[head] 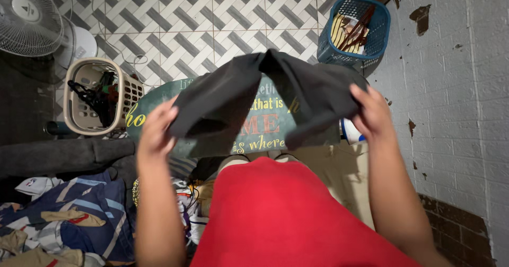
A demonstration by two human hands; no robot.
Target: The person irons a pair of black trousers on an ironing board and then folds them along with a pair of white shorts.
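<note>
We look down at our two bare hands holding up a dark grey garment (265,94) in the air above a green oval floor mat (265,132). Our left hand (156,132) has its grip clamped on the garment's left edge, our right hand (374,113) on its right edge — the cloth peaks between them. A beige laundry basket (79,94) stands to the left, a blue basket (354,28) by the wall — crumpled clothes (69,219) lie lower left.
</note>
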